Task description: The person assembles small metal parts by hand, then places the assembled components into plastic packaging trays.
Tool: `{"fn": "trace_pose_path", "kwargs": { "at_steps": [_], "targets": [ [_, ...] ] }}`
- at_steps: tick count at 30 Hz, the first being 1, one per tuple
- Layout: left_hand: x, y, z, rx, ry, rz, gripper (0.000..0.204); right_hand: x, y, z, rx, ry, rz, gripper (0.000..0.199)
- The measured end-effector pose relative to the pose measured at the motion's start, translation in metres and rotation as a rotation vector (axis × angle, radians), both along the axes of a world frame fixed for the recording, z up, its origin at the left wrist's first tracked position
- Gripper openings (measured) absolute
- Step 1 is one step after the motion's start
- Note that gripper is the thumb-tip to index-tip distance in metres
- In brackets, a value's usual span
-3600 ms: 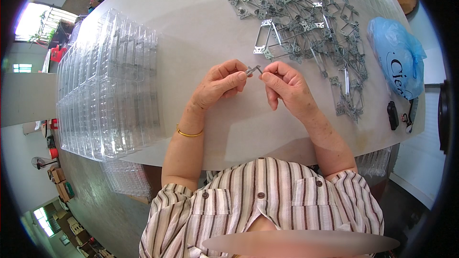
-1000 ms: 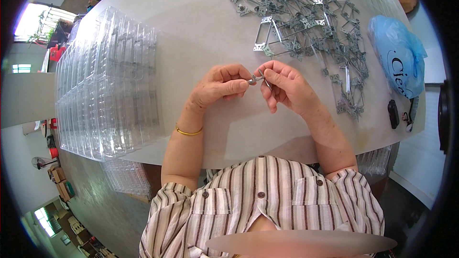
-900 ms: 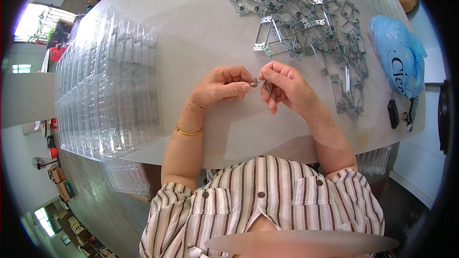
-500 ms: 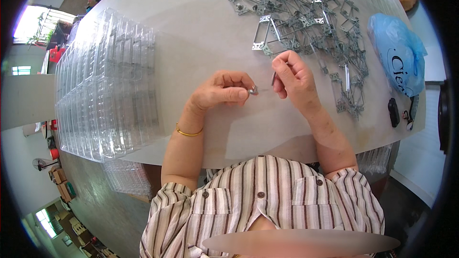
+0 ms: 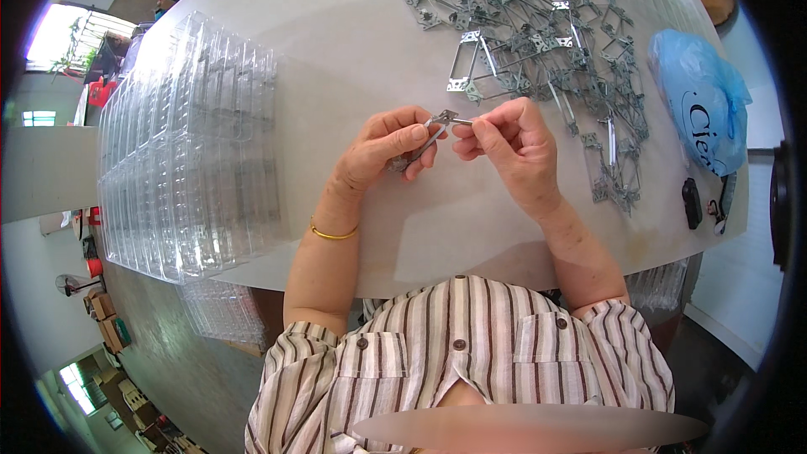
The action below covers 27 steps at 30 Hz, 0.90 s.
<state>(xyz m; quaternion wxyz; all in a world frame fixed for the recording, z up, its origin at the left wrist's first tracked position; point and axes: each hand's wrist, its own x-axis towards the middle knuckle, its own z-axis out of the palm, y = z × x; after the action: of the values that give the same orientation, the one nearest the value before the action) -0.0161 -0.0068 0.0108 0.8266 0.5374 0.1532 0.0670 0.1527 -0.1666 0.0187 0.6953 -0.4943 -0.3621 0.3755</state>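
Over the near middle of the table, my left hand [image 5: 382, 147] is closed around a small grey metal bracket frame [image 5: 435, 136]. Its thumb and forefinger press on the frame, and one flat end with holes sticks out toward the right. My right hand [image 5: 523, 151] pinches a thin metal rod [image 5: 461, 122] between thumb and fingertips. The rod's left tip meets the frame's end; whether it sits in a hole is too small to tell. Beyond my right hand lies a tangled pile of similar metal frames [image 5: 561, 42].
Stacked clear plastic trays [image 5: 189, 151] cover the left side of the pale table [image 5: 336, 42]. At the right edge lie a blue plastic bag [image 5: 698, 97] and a small black object [image 5: 691, 202]. More clear plastic packaging [image 5: 220, 311] stands below the table's left front edge.
My hands have come together and moved slightly away from my body. The left hand has turned so the frame shows, and the rod in my right hand now reaches it.
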Motion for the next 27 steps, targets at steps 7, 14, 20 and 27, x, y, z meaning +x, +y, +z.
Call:
{"fn": "trace_pose_path", "kwargs": {
  "at_steps": [7,14,20,27],
  "targets": [
    [0.001,0.003,-0.008,0.032,-0.035,-0.019,0.039,-0.008,0.0,-0.007,0.015,-0.316,-0.071,0.009],
    [0.003,-0.001,-0.009,0.032,-0.031,0.014,0.037,-0.004,-0.006,0.0,-0.224,-0.393,0.121,0.009],
    [0.004,0.0,-0.007,0.105,-0.039,-0.006,0.034,-0.002,-0.005,0.009,-0.224,0.028,0.203,0.009],
    [0.004,-0.002,-0.004,0.148,-0.012,0.03,0.033,0.004,-0.007,0.009,-0.229,-0.062,0.227,0.008]
  ]
}}
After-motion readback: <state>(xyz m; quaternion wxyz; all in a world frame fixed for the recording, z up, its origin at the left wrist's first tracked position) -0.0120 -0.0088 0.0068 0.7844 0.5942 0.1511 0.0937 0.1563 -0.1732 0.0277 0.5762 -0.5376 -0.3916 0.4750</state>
